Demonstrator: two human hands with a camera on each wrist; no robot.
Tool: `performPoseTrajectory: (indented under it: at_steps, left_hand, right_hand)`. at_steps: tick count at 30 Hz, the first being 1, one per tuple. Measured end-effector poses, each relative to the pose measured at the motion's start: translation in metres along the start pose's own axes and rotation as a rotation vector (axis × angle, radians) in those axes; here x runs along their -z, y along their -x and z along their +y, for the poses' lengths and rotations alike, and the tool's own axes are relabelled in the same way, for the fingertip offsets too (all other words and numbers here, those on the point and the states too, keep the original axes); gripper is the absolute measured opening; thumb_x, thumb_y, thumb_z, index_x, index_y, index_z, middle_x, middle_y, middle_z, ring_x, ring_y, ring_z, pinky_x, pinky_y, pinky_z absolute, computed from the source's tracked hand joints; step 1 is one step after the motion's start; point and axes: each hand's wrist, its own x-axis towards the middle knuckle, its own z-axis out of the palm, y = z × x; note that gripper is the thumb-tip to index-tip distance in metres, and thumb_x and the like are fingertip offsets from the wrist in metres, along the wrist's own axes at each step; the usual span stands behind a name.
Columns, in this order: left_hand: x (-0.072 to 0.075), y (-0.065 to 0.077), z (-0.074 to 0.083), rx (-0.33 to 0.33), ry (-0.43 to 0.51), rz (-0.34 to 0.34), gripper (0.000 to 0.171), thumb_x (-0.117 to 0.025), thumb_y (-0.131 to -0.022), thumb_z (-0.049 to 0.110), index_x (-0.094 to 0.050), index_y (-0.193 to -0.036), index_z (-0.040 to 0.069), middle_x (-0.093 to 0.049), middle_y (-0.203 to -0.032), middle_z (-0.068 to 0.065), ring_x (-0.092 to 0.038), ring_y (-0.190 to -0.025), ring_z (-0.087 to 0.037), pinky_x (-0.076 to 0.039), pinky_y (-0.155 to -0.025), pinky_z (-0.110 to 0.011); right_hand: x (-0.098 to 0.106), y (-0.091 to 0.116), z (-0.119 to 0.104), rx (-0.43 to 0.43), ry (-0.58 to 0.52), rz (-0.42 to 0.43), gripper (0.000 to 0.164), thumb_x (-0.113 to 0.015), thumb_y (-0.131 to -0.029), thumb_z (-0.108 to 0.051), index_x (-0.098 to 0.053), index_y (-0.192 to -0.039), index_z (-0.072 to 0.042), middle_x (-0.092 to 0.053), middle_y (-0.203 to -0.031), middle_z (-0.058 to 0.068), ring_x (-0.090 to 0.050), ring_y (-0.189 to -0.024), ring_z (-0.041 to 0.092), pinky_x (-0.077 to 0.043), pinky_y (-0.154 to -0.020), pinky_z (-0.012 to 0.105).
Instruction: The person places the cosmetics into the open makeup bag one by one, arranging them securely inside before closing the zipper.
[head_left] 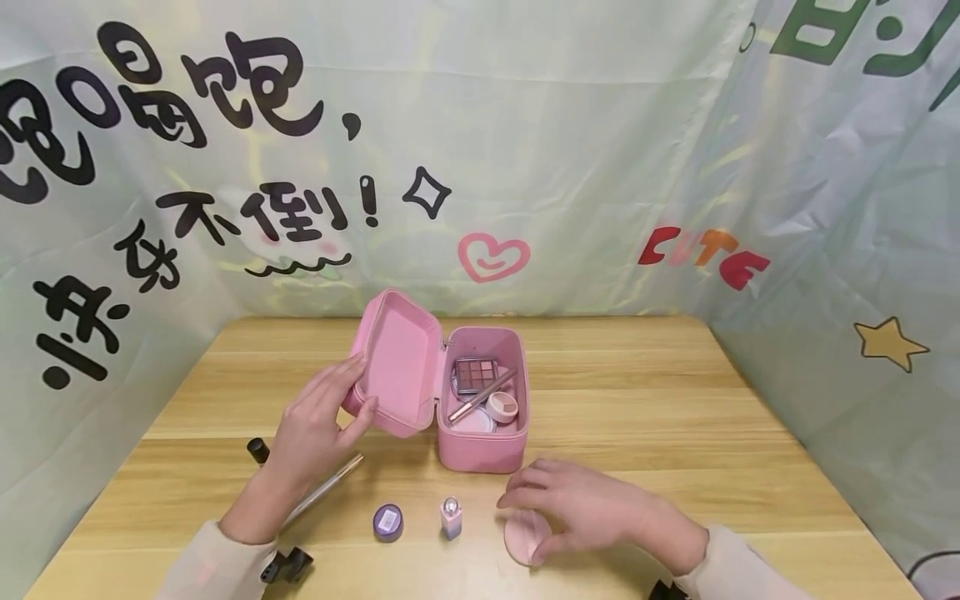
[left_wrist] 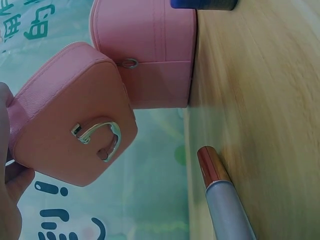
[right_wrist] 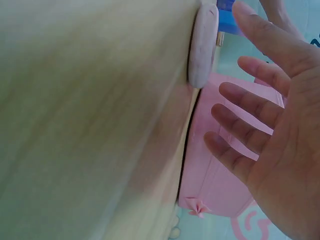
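Observation:
A pink cosmetic case (head_left: 483, 454) stands on the table with its lid (head_left: 401, 367) swung out to the left. My left hand (head_left: 318, 421) holds the lid by its left edge, and the lid's metal handle (left_wrist: 112, 137) shows in the left wrist view. In the case lie an eyeshadow palette (head_left: 476, 376), a slim pen-like stick (head_left: 480, 398) and a small round jar (head_left: 502, 407). My right hand (head_left: 577, 508) is over a round pink powder puff (head_left: 522, 533). In the right wrist view its fingers are spread, apart from the puff.
A purple-lidded jar (head_left: 387, 522) and a small pink tube with a clear tip (head_left: 451, 518) stand in front of the case. Left of them lie a silvery stick (head_left: 326, 487) and a black-capped item (head_left: 258, 450), partly behind my left arm. Printed cloth (head_left: 585, 167) surrounds the table.

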Motion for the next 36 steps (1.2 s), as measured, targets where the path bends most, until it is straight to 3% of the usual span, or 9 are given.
performPoseTrajectory:
  at_steps: [11,28,36]
  left_hand:
    - [-0.001,0.001,0.0,-0.003,0.002,0.001,0.052,-0.051,-0.097,0.04,-0.064,-0.123,-0.003,-0.065,-0.124,-0.015,-0.063,-0.109,-0.033,-0.054,-0.088,-0.051]
    - [0.0,0.0,0.0,0.011,-0.001,-0.011,0.052,-0.05,-0.097,0.04,-0.064,-0.122,-0.003,-0.065,-0.124,-0.016,-0.063,-0.109,-0.033,-0.054,-0.088,-0.052]
    - [0.002,0.001,0.002,0.015,0.002,-0.02,0.053,-0.048,-0.098,0.041,-0.063,-0.124,-0.002,-0.064,-0.126,-0.015,-0.062,-0.109,-0.033,-0.054,-0.088,-0.052]
  right_hand:
    - [-0.009,-0.002,-0.003,0.008,0.007,-0.032,0.063,-0.075,-0.079,-0.052,-0.057,-0.133,-0.025,-0.055,-0.128,-0.007,-0.051,-0.116,0.012,-0.047,-0.1,0.033]
    - [-0.009,0.001,-0.011,0.0,0.049,-0.063,0.049,-0.077,-0.079,-0.04,-0.059,-0.123,-0.029,-0.056,-0.119,-0.009,-0.054,-0.108,0.01,-0.05,-0.093,0.028]
    - [-0.007,-0.001,-0.012,0.005,0.066,-0.04,0.048,-0.074,-0.081,-0.043,-0.059,-0.124,-0.028,-0.056,-0.12,-0.009,-0.052,-0.111,0.009,-0.049,-0.097,0.029]
